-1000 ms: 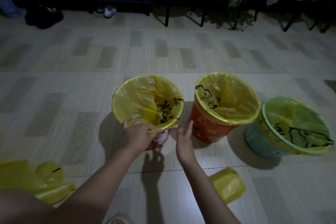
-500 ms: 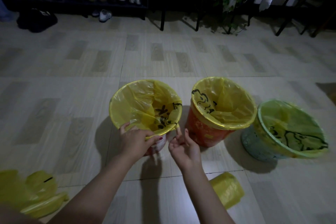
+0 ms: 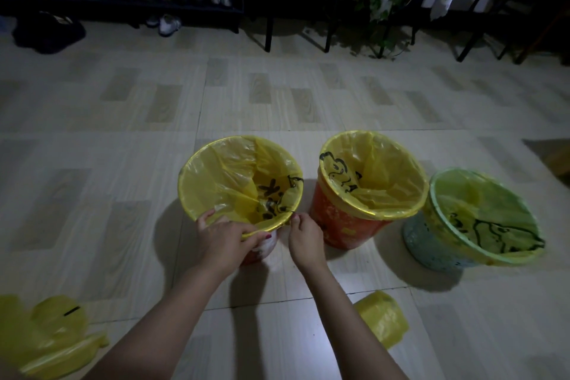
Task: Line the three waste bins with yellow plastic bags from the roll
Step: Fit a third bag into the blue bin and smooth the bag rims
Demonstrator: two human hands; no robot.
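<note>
The scene is dim overall. Light falls from near the head, brightest on the pale wood-patterned tile floor [image 3: 277, 311] at six o'clock, where a glare patch shines. Shadows spread away beneath the bins. Twelve o'clock sinks into darkness; edges bow and blur softly.

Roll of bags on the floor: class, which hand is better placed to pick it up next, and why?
Right. The right hand is nearer the roll, which lies beside the right forearm; the left hand grips the leftmost bin's bag rim.
</note>
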